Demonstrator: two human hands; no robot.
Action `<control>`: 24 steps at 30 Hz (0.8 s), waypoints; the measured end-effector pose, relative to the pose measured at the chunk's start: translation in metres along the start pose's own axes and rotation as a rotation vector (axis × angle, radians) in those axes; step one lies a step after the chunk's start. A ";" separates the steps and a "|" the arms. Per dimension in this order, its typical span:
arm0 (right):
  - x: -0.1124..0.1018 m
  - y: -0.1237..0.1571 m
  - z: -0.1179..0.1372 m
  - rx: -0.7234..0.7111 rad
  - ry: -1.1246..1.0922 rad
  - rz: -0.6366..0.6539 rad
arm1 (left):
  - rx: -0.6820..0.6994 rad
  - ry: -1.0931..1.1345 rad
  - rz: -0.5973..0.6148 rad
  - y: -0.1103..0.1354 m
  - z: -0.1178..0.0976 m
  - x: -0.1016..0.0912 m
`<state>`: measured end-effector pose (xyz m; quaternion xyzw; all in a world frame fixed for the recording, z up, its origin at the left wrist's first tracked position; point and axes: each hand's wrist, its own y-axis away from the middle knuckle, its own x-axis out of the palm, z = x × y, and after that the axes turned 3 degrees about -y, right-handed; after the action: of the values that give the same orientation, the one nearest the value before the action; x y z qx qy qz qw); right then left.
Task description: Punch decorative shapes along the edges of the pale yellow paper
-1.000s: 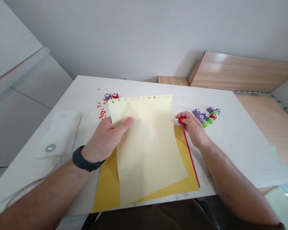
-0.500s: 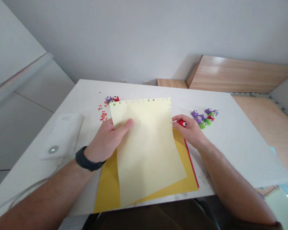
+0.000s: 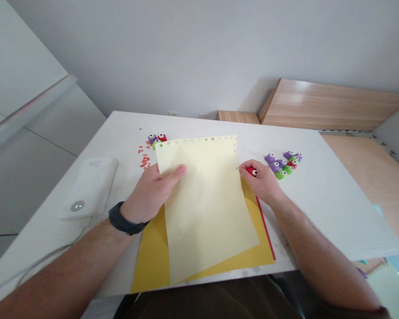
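The left hand [image 3: 153, 190] holds the pale yellow paper [image 3: 209, 221] up near its left side. The thumb lies on top and the fingers curl under the sheet. A black watch [image 3: 123, 223] sits on that wrist. The right hand [image 3: 262, 181] is closed around a small red paper punch [image 3: 251, 171] with googly eyes. The punch is right at the right edge of the pale yellow paper, near the top corner.

The pale yellow paper lies tilted on a bigger yellow sheet [image 3: 151, 261] near the front edge of the tabletop [image 3: 335, 212]. A thin strip of red paper [image 3: 266, 230] peeks out along the right side of the yellow sheet. Small holes run along the top and right edges of the pale yellow paper, and tiny stars sit along the top.

Past the right hand, a bunch of purple, green and red punches [image 3: 282, 165] stands close together. Two more punches [image 3: 157, 140] stand just past the paper's top left corner, beside little red paper bits [image 3: 144, 160]. A white box [image 3: 89, 188] with a round button lies near the left edge of the tabletop, and a white cord [image 3: 49, 252] runs from it.
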<state>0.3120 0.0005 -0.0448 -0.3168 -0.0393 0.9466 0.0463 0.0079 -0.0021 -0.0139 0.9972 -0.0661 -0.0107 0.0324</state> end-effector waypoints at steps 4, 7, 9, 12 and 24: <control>0.003 -0.005 -0.006 -0.068 0.090 -0.076 | -0.032 0.011 -0.051 0.001 -0.003 0.000; 0.007 -0.010 -0.008 -0.136 0.165 -0.103 | -0.020 0.009 -0.052 0.000 -0.004 0.000; 0.010 -0.012 -0.009 -0.168 0.208 -0.096 | -0.005 -0.001 -0.054 0.000 -0.004 0.001; 0.013 -0.015 -0.009 -0.187 0.253 -0.071 | 0.000 -0.004 -0.068 0.000 -0.003 0.000; 0.008 -0.015 -0.007 -0.126 0.154 -0.151 | 0.012 0.016 -0.072 0.001 -0.003 -0.001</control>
<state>0.3107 0.0162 -0.0539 -0.3872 -0.1189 0.9088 0.1004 0.0067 -0.0024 -0.0105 0.9992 -0.0301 -0.0037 0.0266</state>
